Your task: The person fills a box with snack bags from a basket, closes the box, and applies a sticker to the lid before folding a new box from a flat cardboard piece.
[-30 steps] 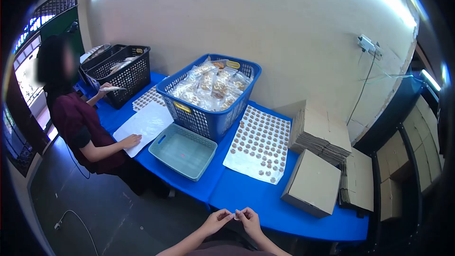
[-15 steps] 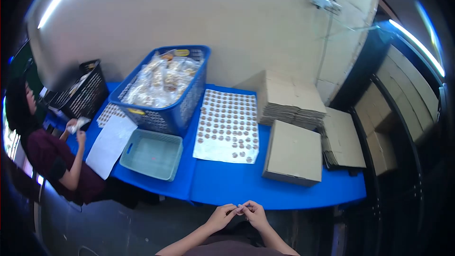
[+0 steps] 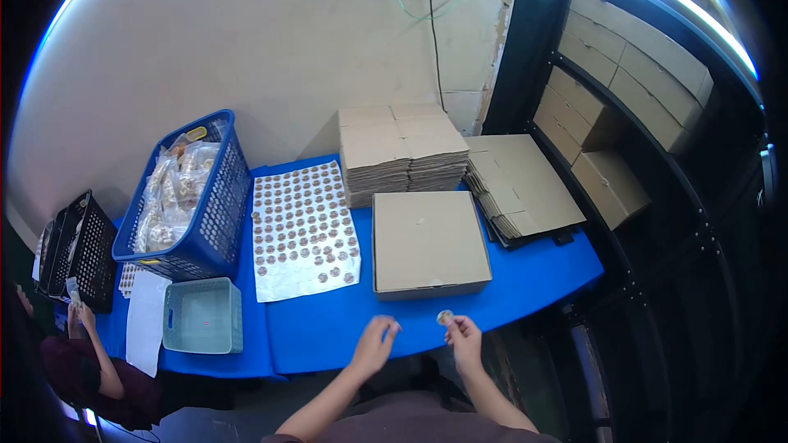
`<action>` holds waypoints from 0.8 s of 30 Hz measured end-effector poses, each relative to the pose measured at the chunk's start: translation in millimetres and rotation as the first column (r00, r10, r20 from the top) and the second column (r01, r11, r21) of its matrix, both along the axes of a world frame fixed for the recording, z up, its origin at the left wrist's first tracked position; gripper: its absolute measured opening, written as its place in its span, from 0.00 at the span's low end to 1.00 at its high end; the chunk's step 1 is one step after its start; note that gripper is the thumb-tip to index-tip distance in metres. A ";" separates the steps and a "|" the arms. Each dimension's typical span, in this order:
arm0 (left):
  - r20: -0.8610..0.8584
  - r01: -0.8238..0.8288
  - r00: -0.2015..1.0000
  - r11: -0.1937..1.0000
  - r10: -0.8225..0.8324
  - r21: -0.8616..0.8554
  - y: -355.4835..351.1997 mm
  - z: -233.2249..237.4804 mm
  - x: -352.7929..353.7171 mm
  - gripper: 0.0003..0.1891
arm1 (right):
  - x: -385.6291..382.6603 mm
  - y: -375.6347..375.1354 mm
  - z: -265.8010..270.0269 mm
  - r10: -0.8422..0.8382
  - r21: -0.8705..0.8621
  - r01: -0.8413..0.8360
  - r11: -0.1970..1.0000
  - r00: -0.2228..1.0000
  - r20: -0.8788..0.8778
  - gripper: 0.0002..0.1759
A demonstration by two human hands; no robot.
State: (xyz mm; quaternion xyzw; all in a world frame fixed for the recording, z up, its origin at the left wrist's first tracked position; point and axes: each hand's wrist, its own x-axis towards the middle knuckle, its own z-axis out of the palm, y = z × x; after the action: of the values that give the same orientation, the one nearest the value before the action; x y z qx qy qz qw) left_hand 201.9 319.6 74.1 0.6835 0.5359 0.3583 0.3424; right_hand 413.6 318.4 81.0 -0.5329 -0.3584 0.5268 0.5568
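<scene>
My right hand (image 3: 465, 343) pinches a round sticker (image 3: 444, 317) between thumb and fingertips, above the front edge of the blue-covered table. To its left, my left hand (image 3: 374, 346) is apart from it, fingers curled together and slightly blurred. A small pale spot shows at its fingertips, too small to name. Just beyond both hands lies a closed cardboard box (image 3: 431, 238). Left of the box is a white sheet (image 3: 283, 285) with rows of round stickers; several spots near its front right have no sticker.
A blue basket (image 3: 215, 221) of bagged goods, a grey-green tray (image 3: 232, 316) and a black crate (image 3: 97, 267) stand left. Flattened cartons (image 3: 402, 143) are stacked behind the box, more cartons (image 3: 525, 180) at right. Shelves hold boxes (image 3: 611, 189). A co-worker (image 3: 90, 369) works far left.
My hands have separated and risen to the table edge; the round sticker now shows in my right hand. The view has turned right, bringing the closed box in front of me.
</scene>
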 end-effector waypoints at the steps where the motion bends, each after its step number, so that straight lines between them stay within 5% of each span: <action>1: -0.049 -0.100 0.993 0.992 0.104 0.081 18.0 -1.0 5.9 0.13 | 19.6 13.5 -3.2 -0.046 0.001 0.046 0.999 0.999 0.000 0.07; 6: -0.053 -0.413 0.901 0.888 0.431 0.203 83.0 -34.6 22.9 0.16 | 105.1 61.1 -11.8 -0.258 0.072 0.251 0.965 0.959 0.117 0.09; 8: -0.221 -0.371 0.895 0.921 0.388 0.116 87.8 -43.1 30.5 0.14 | 133.1 75.1 -15.8 -0.273 0.097 0.261 0.961 0.951 0.148 0.09; 12: -0.265 -0.394 0.889 0.919 0.374 -0.022 52.5 -13.2 69.1 0.14 | 179.6 98.8 -34.5 -0.261 0.069 0.252 0.965 0.937 0.231 0.09; 14: -0.299 -0.242 0.927 0.970 0.226 -0.018 37.2 -15.9 81.5 0.15 | 192.4 106.0 -42.3 -0.246 0.032 0.246 0.969 0.936 0.252 0.11; 16: -0.221 -0.210 0.956 0.975 0.191 -0.068 29.7 -6.9 93.0 0.14 | 193.0 117.4 -42.4 -0.262 0.013 0.262 0.965 0.964 0.049 0.11; 18: -0.151 -0.182 0.975 0.976 0.164 -0.119 26.7 -1.5 98.7 0.14 | 187.7 124.8 -40.9 -0.236 -0.007 0.236 0.972 0.971 0.040 0.10; 20: -0.217 -0.410 0.891 0.912 0.398 -0.012 30.5 2.5 104.8 0.11 | 179.2 134.0 -37.1 -0.181 -0.005 0.181 0.983 0.983 0.020 0.08; 24: -0.168 -0.464 0.849 0.860 0.500 0.214 55.6 21.9 105.9 0.07 | 163.4 142.4 -30.4 -0.024 -0.001 0.024 1.000 0.999 -0.037 0.08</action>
State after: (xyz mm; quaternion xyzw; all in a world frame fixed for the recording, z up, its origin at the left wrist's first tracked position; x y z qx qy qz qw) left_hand 307.9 375.2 96.0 0.5875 0.6932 0.3991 0.1227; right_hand 577.0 460.7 50.6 -0.5273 -0.3416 0.5300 0.5696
